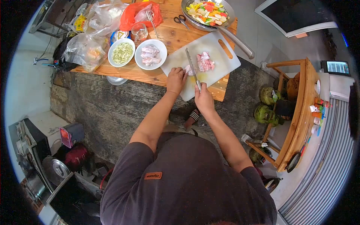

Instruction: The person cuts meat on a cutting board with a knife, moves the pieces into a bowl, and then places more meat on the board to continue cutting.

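On the wooden table's front edge lies a white cutting board (178, 56). My right hand (204, 98) is wrapped round the handle of a long knife (190, 63), whose blade points away from me across the board. Just left of the blade, my left hand (176, 80) has its fingertips pressed on a piece of raw meat (188, 70), partly hidden by the fingers and knife. A pile of cut meat pieces (205, 62) sits to the right of the blade. Left of the board, a white bowl (164, 60) holds larger pieces of raw meat.
Another bowl (111, 60) contains pale green shreds. A pan (231, 15) of sliced vegetables stands at the back right, its handle reaching over the board's corner. Scissors (182, 20), a glass mug (140, 31) and plastic bags (101, 22) are on the wooden table (170, 32).
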Demonstrator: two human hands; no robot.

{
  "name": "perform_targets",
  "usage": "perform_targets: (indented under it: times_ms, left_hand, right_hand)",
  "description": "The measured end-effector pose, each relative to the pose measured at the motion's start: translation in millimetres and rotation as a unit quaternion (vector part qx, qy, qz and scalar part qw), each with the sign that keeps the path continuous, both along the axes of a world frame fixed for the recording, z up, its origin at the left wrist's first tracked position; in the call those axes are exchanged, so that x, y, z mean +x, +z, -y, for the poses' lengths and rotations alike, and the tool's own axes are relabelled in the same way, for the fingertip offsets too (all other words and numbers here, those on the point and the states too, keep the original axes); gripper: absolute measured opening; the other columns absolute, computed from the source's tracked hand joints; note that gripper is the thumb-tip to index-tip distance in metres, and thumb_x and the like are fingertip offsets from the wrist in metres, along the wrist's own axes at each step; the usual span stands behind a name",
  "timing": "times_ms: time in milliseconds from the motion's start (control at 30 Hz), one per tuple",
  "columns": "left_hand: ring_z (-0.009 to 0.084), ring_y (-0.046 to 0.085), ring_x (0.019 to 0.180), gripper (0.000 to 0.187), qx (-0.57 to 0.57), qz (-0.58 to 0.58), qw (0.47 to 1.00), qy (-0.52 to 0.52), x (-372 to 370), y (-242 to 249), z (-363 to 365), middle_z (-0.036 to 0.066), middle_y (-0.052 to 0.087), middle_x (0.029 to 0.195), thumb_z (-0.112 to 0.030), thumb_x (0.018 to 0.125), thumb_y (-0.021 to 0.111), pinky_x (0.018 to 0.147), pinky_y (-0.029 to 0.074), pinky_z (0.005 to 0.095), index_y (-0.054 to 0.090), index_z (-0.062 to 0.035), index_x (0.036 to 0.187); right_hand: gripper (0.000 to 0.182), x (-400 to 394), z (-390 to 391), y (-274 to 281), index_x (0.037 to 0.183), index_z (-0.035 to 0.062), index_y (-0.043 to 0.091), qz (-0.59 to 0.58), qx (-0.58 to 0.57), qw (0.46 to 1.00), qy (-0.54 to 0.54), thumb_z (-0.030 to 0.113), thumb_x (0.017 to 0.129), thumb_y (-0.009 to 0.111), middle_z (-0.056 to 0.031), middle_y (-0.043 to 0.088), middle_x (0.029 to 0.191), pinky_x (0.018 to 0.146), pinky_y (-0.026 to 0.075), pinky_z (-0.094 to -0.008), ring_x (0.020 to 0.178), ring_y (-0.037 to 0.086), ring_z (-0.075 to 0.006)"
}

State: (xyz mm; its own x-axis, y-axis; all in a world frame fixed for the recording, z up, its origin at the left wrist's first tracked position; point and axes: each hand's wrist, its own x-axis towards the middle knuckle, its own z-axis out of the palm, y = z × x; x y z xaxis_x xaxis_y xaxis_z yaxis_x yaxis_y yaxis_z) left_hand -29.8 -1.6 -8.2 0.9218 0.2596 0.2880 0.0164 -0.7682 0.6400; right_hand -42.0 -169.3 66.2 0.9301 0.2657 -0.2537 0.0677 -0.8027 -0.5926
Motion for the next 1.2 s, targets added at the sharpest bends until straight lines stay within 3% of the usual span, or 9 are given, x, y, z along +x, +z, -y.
perform_targets:
  times_ms: [500, 633, 733, 1200]
  left_hand:
    - [0.0315, 0.061, 0.093, 0.020, 0.006, -0.016, 1.000, -0.015, 2.4, -1.7, -4.2, 0.011, 0.066, 0.096, -0.019, 0.091, 0.070, 0.082, 0.052, 0.0410, 0.074, -0.0004, 0.097]
    - [0.0285, 0.060, 0.090, 0.016, 0.013, -0.006, 1.000, -0.008, 2.1, -1.8, -3.2, 0.008, 0.064, 0.093, -0.015, 0.086, 0.073, 0.082, 0.052, 0.0386, 0.074, -0.0019, 0.095]
    - [0.0291, 0.060, 0.090, 0.016, 0.010, -0.002, 1.000, -0.013, 1.8, -4.2, -4.5, 0.008, 0.064, 0.093, -0.015, 0.086, 0.073, 0.082, 0.053, 0.0387, 0.074, -0.0013, 0.095]
    - [0.0311, 0.059, 0.089, 0.017, -0.013, 0.013, 0.999, -0.030, 1.3, -5.9, -10.1, 0.010, 0.063, 0.093, -0.010, 0.083, 0.074, 0.082, 0.053, 0.0400, 0.074, 0.0002, 0.097]
  right_hand:
    - [0.037, -5.8, -9.3, 5.7, 0.118, -0.0006, 0.046, 0.001, -0.007, 1.000, -0.007, 0.034, 0.108, 0.041, -0.0325, 0.067, 0.092, 0.074, 0.052, -0.0605, 0.085, 0.066, -0.0524]
    - [0.036, -9.1, -14.2, 6.7, 0.118, -0.0007, 0.045, 0.006, -0.015, 1.000, 0.002, 0.033, 0.108, 0.041, -0.0323, 0.067, 0.091, 0.073, 0.052, -0.0600, 0.084, 0.066, -0.0521]
    - [0.035, -12.2, -20.6, 4.4, 0.117, -0.0012, 0.045, 0.000, -0.058, 0.998, 0.006, 0.033, 0.108, 0.042, -0.0319, 0.067, 0.092, 0.073, 0.053, -0.0592, 0.083, 0.067, -0.0515]
    - [0.034, -14.8, -27.2, 10.1, 0.116, -0.0012, 0.045, 0.021, -0.014, 0.999, -0.029, 0.032, 0.108, 0.042, -0.0317, 0.067, 0.088, 0.072, 0.052, -0.0596, 0.080, 0.066, -0.0520]
